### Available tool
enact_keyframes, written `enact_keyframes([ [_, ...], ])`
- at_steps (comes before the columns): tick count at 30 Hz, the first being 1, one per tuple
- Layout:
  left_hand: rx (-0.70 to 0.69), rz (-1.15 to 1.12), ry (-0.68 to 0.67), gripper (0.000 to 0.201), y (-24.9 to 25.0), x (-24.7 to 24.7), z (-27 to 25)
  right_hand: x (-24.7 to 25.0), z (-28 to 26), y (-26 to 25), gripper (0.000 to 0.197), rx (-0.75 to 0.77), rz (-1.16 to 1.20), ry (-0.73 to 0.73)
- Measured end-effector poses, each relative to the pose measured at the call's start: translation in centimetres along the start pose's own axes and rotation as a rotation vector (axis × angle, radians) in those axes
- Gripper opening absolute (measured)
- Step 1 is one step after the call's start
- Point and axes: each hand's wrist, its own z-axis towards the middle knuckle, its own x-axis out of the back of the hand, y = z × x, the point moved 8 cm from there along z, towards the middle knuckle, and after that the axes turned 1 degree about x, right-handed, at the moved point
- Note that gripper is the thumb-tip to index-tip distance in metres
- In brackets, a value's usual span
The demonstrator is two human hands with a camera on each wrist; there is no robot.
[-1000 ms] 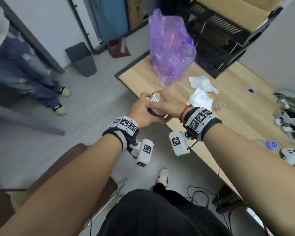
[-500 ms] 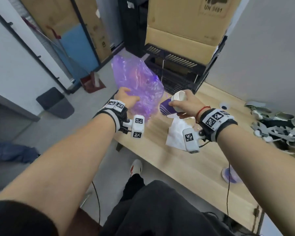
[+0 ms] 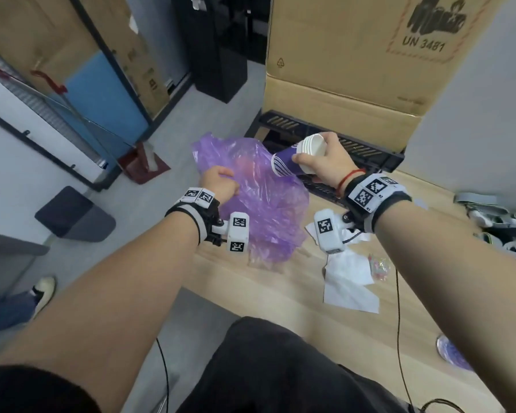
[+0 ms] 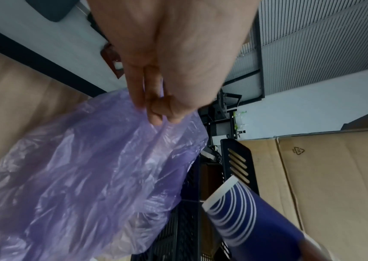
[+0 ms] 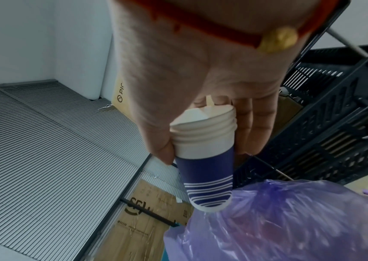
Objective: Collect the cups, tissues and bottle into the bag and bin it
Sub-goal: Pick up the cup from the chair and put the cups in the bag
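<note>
My left hand (image 3: 219,184) pinches the rim of a crumpled purple plastic bag (image 3: 262,204) over the table's far left corner; the left wrist view shows its fingers (image 4: 156,113) bunching the bag (image 4: 93,180). My right hand (image 3: 319,160) grips a nested stack of blue-and-white paper cups (image 3: 295,158), tilted with its base toward the bag's top. In the right wrist view the cup stack (image 5: 205,162) points down at the bag (image 5: 290,220), base just above it. White tissues (image 3: 350,281) lie on the wooden table (image 3: 280,296) under my right wrist.
A small crumpled clear wrapper (image 3: 380,265) lies beside the tissues. A purple round object (image 3: 453,354) sits near the table's front right. A dark bin (image 3: 72,214) stands on the floor at left. A black crate (image 3: 355,150) and cardboard boxes (image 3: 355,55) stand behind the table.
My right hand has carried the cup stack up and over toward the bag's top. The left hand keeps hold of the bag's rim. The head view has tilted up.
</note>
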Motion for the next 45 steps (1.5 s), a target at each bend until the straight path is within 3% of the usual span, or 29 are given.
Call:
enact_keyframes([
  [2,0.029,-0.066,-0.037,0.048,0.1,-0.8,-0.3,0.2,1.1,-0.5,0.067,0.017,0.018,0.019],
  [4,0.061,-0.051,0.128,0.060,-0.1,0.4,-0.6,0.1,2.0,-0.9,0.064,0.018,0.024,0.014],
  [6,0.131,0.026,0.282,0.092,-1.0,2.3,-0.8,-0.3,2.5,-1.0,0.064,0.020,0.016,-0.001],
  [8,0.299,0.059,0.184,0.116,-2.8,2.1,-0.2,-0.8,2.6,-0.7,0.065,0.024,0.018,-0.021],
  [9,0.353,0.040,0.087,0.107,-3.6,1.4,0.2,-0.9,2.6,-0.4,0.065,0.026,0.020,-0.029],
  [10,0.348,-0.016,0.012,0.083,-3.8,0.5,0.4,-0.9,2.4,-0.1,0.066,0.031,0.030,-0.034],
  [12,0.176,-0.051,-0.037,0.022,-1.6,-0.7,-0.1,-0.3,2.4,0.5,0.066,0.039,0.064,-0.026],
  [14,-0.076,0.104,-0.129,0.035,1.5,-2.5,-1.8,1.0,2.5,0.9,0.066,0.054,0.100,0.003],
  [16,-0.250,0.415,-0.320,0.043,3.0,-5.5,-4.3,2.4,2.9,0.7,0.062,0.093,0.150,0.028],
  [19,-0.405,0.900,-0.441,0.020,3.4,-8.5,-7.2,3.9,3.2,-0.8,0.057,0.165,0.270,0.039],
  [22,-0.547,1.096,-0.492,0.017,4.3,-10.9,-9.1,4.3,2.8,-3.7,0.045,0.258,0.314,-0.007],
  [25,-0.567,1.158,-0.575,0.034,4.1,-12.3,-10.6,2.4,1.8,-5.4,0.045,0.287,0.203,-0.189],
  [28,-0.603,1.210,-0.530,0.012,4.5,-13.1,-12.0,-0.7,0.5,-3.6,0.060,0.215,-0.151,-0.455],
  [31,-0.576,1.103,-0.339,0.014,5.0,-11.4,-11.0,-0.3,-0.5,2.2,0.069,0.098,-0.814,-0.622],
  [32,-0.568,1.015,-0.253,0.014,5.3,-10.4,-10.2,0.2,-0.9,4.4,0.070,0.034,-0.933,-0.687],
  [35,-0.579,0.688,-0.008,0.022,6.1,-7.2,-9.0,1.3,-2.5,9.2,0.071,-0.163,-0.863,-0.882],
  [37,-0.517,0.449,0.071,0.029,6.1,-6.0,-8.7,0.6,-3.6,9.9,0.078,-0.193,-0.708,-0.939],
  [39,-0.380,0.178,0.034,0.031,5.8,-6.0,-8.2,-0.8,-4.3,9.2,0.098,-0.086,-0.683,-0.940],
  [41,-0.169,-0.098,-0.084,0.050,4.9,-7.3,-7.8,-2.8,-4.9,9.0,0.104,0.081,-0.720,-0.960],
  [43,-0.069,-0.196,-0.222,0.050,4.5,-9.0,-8.0,-4.6,-6.4,8.5,0.076,0.199,-0.731,-1.004],
  [45,-0.035,-0.324,-0.344,0.026,4.8,-10.3,-9.0,-5.7,-7.4,9.0,0.063,0.227,-0.768,-1.047],
])
